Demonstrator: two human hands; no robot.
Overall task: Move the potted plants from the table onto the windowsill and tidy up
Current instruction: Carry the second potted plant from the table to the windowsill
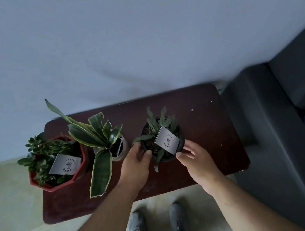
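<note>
Dark table [203, 111]: red pot [79, 175], clear pot [124, 147], black pot [181, 133].

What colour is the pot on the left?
Red, seen clearly in the head view; it sits on the table's left end.

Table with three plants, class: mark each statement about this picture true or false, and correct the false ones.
1. Three potted plants stand on the table. True.
2. The red pot is at the right end. False: it is at the left end.
3. The left hand and right hand flank the black pot. True.
4. The black pot holds no card. False: a grey card stands in it.
</note>
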